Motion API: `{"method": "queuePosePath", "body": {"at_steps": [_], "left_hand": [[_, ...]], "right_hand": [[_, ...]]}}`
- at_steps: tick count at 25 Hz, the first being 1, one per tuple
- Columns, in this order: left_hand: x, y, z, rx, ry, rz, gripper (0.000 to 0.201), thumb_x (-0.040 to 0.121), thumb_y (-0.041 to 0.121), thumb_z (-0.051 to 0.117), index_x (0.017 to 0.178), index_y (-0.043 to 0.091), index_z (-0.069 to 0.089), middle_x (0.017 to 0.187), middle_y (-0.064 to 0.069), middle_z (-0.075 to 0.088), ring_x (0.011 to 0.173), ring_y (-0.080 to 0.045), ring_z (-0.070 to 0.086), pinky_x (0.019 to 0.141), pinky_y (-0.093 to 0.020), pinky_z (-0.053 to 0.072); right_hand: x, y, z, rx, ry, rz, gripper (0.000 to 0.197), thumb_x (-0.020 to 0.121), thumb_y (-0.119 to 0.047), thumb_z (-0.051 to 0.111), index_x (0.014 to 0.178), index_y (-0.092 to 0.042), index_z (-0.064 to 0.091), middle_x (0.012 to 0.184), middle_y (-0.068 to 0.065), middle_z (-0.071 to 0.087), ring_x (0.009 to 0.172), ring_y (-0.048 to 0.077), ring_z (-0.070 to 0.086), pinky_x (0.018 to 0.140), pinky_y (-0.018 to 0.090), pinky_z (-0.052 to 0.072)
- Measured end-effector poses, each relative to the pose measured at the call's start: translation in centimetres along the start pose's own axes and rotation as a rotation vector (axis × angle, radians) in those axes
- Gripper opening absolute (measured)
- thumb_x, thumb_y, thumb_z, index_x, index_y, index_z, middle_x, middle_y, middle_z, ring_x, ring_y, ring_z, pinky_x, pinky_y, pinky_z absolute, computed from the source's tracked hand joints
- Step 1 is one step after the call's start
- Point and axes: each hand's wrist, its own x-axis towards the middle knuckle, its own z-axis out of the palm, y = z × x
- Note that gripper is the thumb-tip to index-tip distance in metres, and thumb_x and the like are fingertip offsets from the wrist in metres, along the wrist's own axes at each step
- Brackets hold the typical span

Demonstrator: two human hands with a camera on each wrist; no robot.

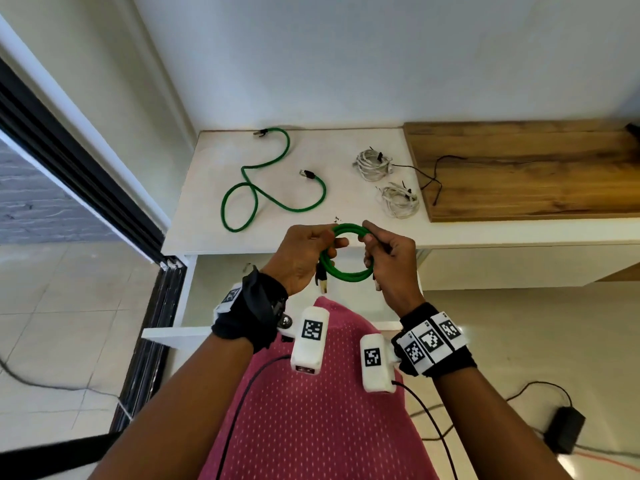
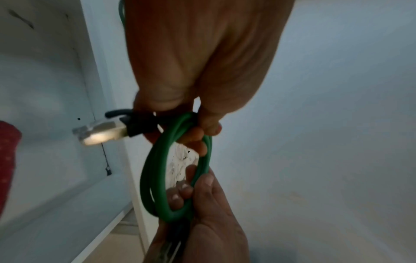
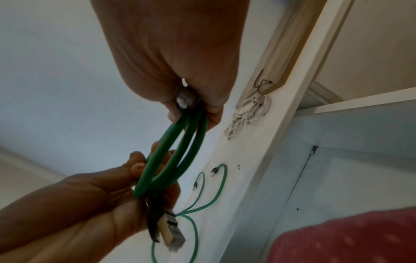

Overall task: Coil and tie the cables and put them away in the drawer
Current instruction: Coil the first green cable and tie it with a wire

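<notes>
Two bare hands hold a coiled green round network cable (image 1: 347, 252) in the air just above the front edge of the white counter (image 1: 214, 209). The left hand (image 1: 300, 258) has its grip curled round the coil's left side, thumb over the top of the loops, and a metal-tipped plug (image 1: 322, 285) with a black boot hangs down beside its palm. The right hand (image 1: 388, 263) has its grip pinched on the coil's right side, fingers curled in over the strands; the right wrist view shows the other plug (image 3: 185, 101) tucked inside that pinch. The loops lie together as one ring between the two hands.

On the counter behind, a second green cable (image 1: 273, 183) lies uncoiled in loose curves, both plugs showing. To its right sit two bundled white cables (image 1: 372, 163) (image 1: 398, 199), each already coiled, close to the edge of a brown wooden board (image 1: 526, 174) on which a thin black wire (image 1: 437, 178) trails. Below the counter, an open white drawer (image 1: 175, 336) juts toward the person, whose pink mesh garment (image 1: 311, 410) covers part of it.
</notes>
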Motion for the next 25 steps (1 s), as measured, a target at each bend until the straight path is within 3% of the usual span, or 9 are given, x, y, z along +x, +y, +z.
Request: {"method": "queuePosePath", "body": {"at_steps": [5,8,11,12,15,16,21,23,25], "left_hand": [[6.2,-1.5,1.3,-0.092,0.156,-0.006,0.024,0.097,0.0,0.048,0.115,-0.008,0.06,0.074,-0.01,0.061,0.055,-0.012,0.043,0.048,-0.02,0.042],[9.8,-1.5,1.1,-0.109,0.191,0.037,0.019,0.095,-0.001,0.05,0.11,-0.005,0.062,0.072,-0.009,0.061,0.054,-0.011,0.043,0.048,-0.019,0.037],[12.7,-1.4,0.5,-0.107,0.232,0.06,0.018,0.094,-0.001,0.052,0.107,-0.002,0.064,0.073,-0.01,0.061,0.053,-0.01,0.042,0.049,-0.02,0.036],[13.3,-1.4,0.2,-0.106,0.242,0.062,0.018,0.093,-0.001,0.052,0.107,-0.002,0.064,0.074,-0.01,0.062,0.052,-0.01,0.042,0.049,-0.02,0.036],[15.0,-1.8,-0.2,-0.118,0.255,0.049,0.018,0.093,0.0,0.052,0.106,-0.002,0.065,0.074,-0.01,0.062,0.05,-0.008,0.043,0.049,-0.02,0.036],[15.4,-1.9,-0.2,-0.122,0.258,0.043,0.018,0.094,0.0,0.052,0.105,-0.001,0.065,0.074,-0.01,0.063,0.05,-0.008,0.043,0.049,-0.02,0.036],[15.6,-2.3,-0.2,-0.151,0.247,0.015,0.015,0.093,0.0,0.053,0.1,0.0,0.067,0.073,-0.009,0.065,0.051,-0.008,0.043,0.049,-0.02,0.036],[15.3,-2.2,0.0,-0.155,0.23,0.009,0.015,0.093,0.001,0.054,0.097,0.002,0.067,0.073,-0.009,0.065,0.053,-0.009,0.043,0.05,-0.021,0.037],[14.8,-1.9,0.1,-0.164,0.209,0.015,0.015,0.092,0.001,0.054,0.097,0.002,0.068,0.072,-0.008,0.066,0.053,-0.01,0.043,0.051,-0.021,0.037]], "right_hand": [[7.5,1.5,-2.6,-0.003,-0.051,0.138,0.024,0.094,-0.018,0.058,0.106,0.0,0.068,0.09,0.014,0.07,0.077,0.018,0.063,0.067,0.03,0.051],[15.2,2.1,-7.1,-0.207,0.265,0.106,0.017,0.091,-0.015,0.062,0.098,-0.002,0.07,0.093,0.012,0.071,0.083,0.019,0.064,0.066,0.025,0.05],[21.7,3.2,-10.9,-0.536,0.483,0.088,0.015,0.087,-0.011,0.066,0.097,-0.002,0.072,0.098,0.015,0.071,0.092,0.025,0.065,0.08,0.032,0.054],[23.1,3.8,-11.4,-0.629,0.461,0.093,0.016,0.085,-0.015,0.068,0.094,-0.002,0.072,0.096,0.016,0.072,0.093,0.027,0.065,0.081,0.034,0.054],[26.5,5.4,-10.9,-0.864,0.41,0.137,0.033,0.08,-0.033,0.073,0.083,0.0,0.069,0.084,0.018,0.069,0.086,0.033,0.066,0.06,0.031,0.043],[27.1,5.7,-10.4,-0.913,0.418,0.151,0.037,0.078,-0.037,0.074,0.084,0.0,0.068,0.085,0.018,0.068,0.085,0.034,0.066,0.059,0.03,0.039],[28.2,4.4,-8.8,-1.001,0.426,0.224,0.018,0.085,-0.013,0.065,0.098,-0.001,0.063,0.111,0.02,0.063,0.1,0.037,0.061,0.068,0.032,0.041],[28.2,3.6,-9.1,-0.914,0.446,0.236,0.015,0.083,-0.013,0.066,0.09,-0.001,0.061,0.102,0.018,0.064,0.094,0.036,0.062,0.069,0.035,0.044],[27.6,2.6,-9.7,-0.764,0.477,0.2,0.017,0.079,-0.016,0.068,0.074,-0.004,0.057,0.08,0.013,0.059,0.077,0.028,0.058,0.063,0.033,0.043]]}}
